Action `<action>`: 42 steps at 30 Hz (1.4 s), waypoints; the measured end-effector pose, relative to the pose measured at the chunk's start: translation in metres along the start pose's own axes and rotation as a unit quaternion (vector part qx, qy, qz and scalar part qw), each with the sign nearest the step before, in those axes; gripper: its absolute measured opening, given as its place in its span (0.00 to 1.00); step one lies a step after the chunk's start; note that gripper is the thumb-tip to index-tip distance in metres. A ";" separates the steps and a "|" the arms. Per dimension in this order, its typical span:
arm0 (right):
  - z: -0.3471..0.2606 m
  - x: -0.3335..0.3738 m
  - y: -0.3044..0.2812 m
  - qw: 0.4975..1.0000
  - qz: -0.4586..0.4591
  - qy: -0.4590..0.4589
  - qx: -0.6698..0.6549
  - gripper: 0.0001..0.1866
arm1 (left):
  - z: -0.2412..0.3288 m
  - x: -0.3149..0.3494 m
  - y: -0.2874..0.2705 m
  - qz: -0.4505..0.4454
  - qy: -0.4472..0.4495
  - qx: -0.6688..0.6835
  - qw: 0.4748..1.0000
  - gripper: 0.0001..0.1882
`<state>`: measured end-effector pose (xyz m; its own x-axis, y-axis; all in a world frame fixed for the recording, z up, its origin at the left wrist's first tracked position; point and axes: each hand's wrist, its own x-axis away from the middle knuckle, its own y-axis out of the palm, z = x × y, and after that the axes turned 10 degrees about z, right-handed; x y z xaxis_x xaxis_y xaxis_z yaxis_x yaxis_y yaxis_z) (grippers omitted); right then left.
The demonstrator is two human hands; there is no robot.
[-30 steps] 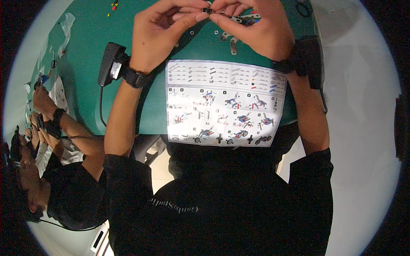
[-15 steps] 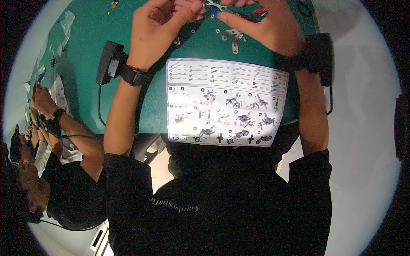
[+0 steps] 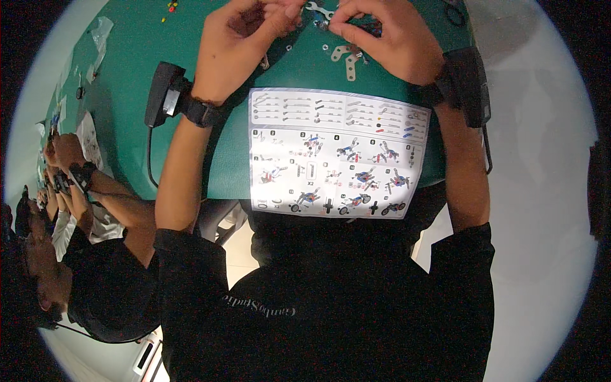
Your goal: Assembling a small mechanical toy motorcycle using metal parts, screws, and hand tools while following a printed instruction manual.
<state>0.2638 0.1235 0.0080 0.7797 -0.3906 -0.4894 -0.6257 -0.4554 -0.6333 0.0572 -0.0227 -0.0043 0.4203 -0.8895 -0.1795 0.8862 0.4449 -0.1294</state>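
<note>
At the top edge my left hand (image 3: 238, 48) has its fingers pinched, and the near end of a small silver open-ended wrench (image 3: 320, 9) is at its fingertips. My right hand (image 3: 391, 41) is closed, thumb and forefinger together, around a small model assembly (image 3: 371, 28) with dark and blue parts; the palm covers most of it. The wrench's other end meets the right fingertips. Below the right hand lie perforated metal brackets (image 3: 350, 65) with a screw beside them. A loose nut (image 3: 325, 47) and another nut (image 3: 289, 48) rest between the hands.
A printed assembly sheet (image 3: 337, 153) lies at the near edge of the green table (image 3: 178, 38). Small red and yellow parts (image 3: 170, 9) and a plastic bag (image 3: 100, 38) are at far left. Another person's hand (image 3: 67, 151) works at the left. A black ring (image 3: 454, 15) lies far right.
My right hand has shifted left and turned, drawing the assembly closer to my left hand; its red part is now covered. The left hand moved slightly right.
</note>
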 end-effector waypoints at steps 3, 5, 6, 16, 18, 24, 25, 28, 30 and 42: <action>0.004 0.001 0.006 0.999 0.027 0.030 -0.016 0.06 | -0.001 0.001 0.000 -0.004 -0.007 0.002 1.000 0.07; 0.002 -0.002 0.003 0.999 0.014 0.038 -0.005 0.06 | -0.002 0.002 0.001 -0.002 -0.019 0.016 1.000 0.07; 0.001 -0.002 0.003 0.999 0.008 0.042 0.000 0.06 | -0.002 0.002 0.000 -0.004 -0.021 0.012 1.000 0.07; 0.004 -0.004 0.001 0.979 0.051 0.092 -0.174 0.06 | 0.004 0.001 -0.002 -0.020 -0.024 0.039 0.999 0.11; 0.002 -0.004 0.002 0.977 0.057 0.084 -0.186 0.06 | 0.005 0.002 -0.003 -0.014 -0.034 0.038 0.999 0.11; -0.009 -0.006 -0.006 0.991 0.030 0.070 -0.112 0.06 | 0.008 0.001 -0.005 0.004 -0.062 0.016 0.998 0.11; -0.006 -0.006 -0.004 0.992 0.033 0.059 -0.111 0.07 | 0.008 0.001 -0.005 0.005 -0.057 0.015 0.998 0.11; 0.003 -0.004 0.002 0.992 0.038 0.037 -0.111 0.08 | 0.007 0.003 -0.003 0.003 -0.029 0.012 0.999 0.10; 0.002 -0.004 0.003 0.992 0.036 0.041 -0.110 0.08 | 0.006 0.004 -0.001 -0.002 -0.019 0.018 1.000 0.10; 0.001 -0.005 0.001 0.988 0.031 0.046 -0.147 0.10 | 0.000 0.002 -0.005 -0.007 0.019 0.018 1.000 0.10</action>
<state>0.2591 0.1258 0.0098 0.7433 -0.4889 -0.4567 -0.6619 -0.6367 -0.3956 0.0539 -0.0265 -0.0039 0.4001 -0.8911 -0.2143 0.8989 0.4271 -0.0978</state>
